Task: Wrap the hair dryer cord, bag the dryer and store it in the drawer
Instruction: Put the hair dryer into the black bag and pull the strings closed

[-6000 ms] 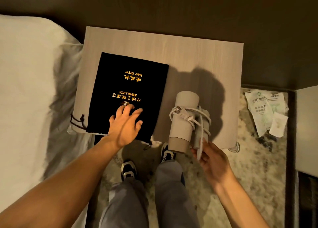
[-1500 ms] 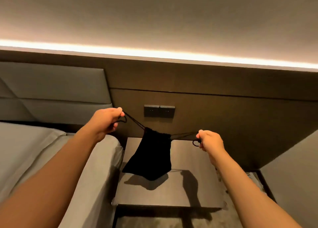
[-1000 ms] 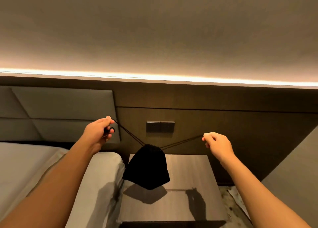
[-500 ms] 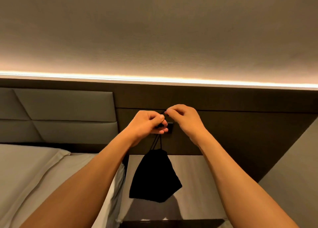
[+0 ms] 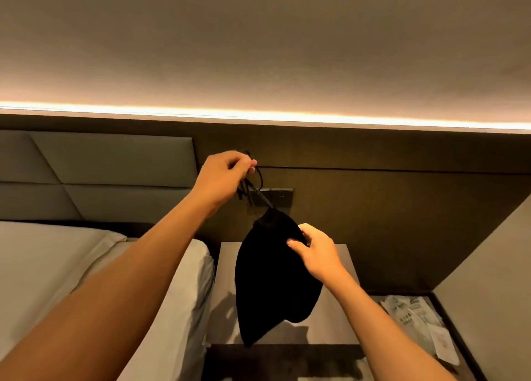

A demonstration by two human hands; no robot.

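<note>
A bulging black drawstring bag [image 5: 273,283] hangs in the air above the bedside table [image 5: 333,320], its neck cinched tight. My left hand [image 5: 222,176] is raised high and pinches the bag's dark drawstrings [image 5: 255,191], carrying its weight. My right hand [image 5: 314,250] grips the upper right side of the bag just below the neck. The hair dryer itself is not visible; the bag's contents are hidden.
A bed with white sheets [image 5: 57,271] lies to the left of the table, under a padded headboard [image 5: 100,176]. A wall switch panel [image 5: 280,196] sits behind the bag. Paper leaflets [image 5: 413,320] lie on a low surface at the right.
Both hands were together at the strings half a second ago. Now my right hand has dropped to grasp the bag's body, while my left has lifted the strings higher and leftward.
</note>
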